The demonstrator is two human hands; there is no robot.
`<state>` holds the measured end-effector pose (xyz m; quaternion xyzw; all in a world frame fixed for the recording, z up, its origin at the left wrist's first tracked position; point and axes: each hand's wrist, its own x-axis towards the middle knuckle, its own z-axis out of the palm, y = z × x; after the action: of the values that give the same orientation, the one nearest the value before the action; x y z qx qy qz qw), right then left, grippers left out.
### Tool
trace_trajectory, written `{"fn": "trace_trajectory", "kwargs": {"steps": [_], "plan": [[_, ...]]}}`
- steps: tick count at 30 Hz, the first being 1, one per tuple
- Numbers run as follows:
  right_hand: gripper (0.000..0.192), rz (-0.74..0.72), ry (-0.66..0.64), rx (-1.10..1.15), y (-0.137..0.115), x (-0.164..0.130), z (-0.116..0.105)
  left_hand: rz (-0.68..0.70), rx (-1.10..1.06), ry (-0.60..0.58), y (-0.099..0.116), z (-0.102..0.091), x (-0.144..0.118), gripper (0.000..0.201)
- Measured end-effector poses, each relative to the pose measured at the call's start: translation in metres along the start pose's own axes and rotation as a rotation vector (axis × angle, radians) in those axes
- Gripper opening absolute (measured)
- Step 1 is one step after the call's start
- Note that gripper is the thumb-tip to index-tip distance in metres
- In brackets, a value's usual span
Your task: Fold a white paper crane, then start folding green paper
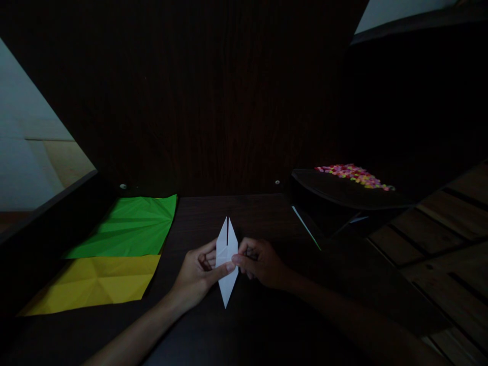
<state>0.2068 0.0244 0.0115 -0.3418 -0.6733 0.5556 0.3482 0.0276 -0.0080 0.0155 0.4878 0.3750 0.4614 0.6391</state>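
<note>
A white folded paper piece (226, 244), a long diamond with a slit at its upper tip, is held upright over the dark table (247, 325). My left hand (200, 272) pinches its left side, thumb across the middle. From the right, my right hand (261, 262) grips its edge with thumb and fingers. The paper's lower point hangs below both hands.
A creased green sheet (131, 226) and a creased yellow sheet (95, 282) lie flat at the left. A dark tray (343, 193) at the right carries several small colourful pieces (353, 174). A dark wooden wall stands behind. Wooden floor planks (450, 223) show at the right.
</note>
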Motion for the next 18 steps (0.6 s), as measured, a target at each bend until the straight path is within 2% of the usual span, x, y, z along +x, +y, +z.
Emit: {"fn": "trace_trajectory", "kwargs": {"steps": [3, 6, 10, 18], "plan": [[0.025, 0.02, 0.016, 0.027, 0.0, 0.0005, 0.0009, -0.064, -0.058, 0.004, 0.0002, -0.0004, 0.0005, 0.059], [0.027, 0.05, 0.034, 0.062, 0.0, 0.0013, 0.0019, -0.102, -0.08, 0.006, 0.0006, -0.0004, 0.0004, 0.047], [0.027, 0.089, 0.048, 0.117, 0.0012, 0.0026, 0.0026, -0.139, -0.057, -0.053, 0.0006, -0.0005, -0.0006, 0.029], [0.028, 0.114, -0.002, 0.204, 0.0027, 0.0024, 0.0049, -0.163, 0.007, -0.133, -0.0031, -0.0035, -0.0023, 0.032]]}}
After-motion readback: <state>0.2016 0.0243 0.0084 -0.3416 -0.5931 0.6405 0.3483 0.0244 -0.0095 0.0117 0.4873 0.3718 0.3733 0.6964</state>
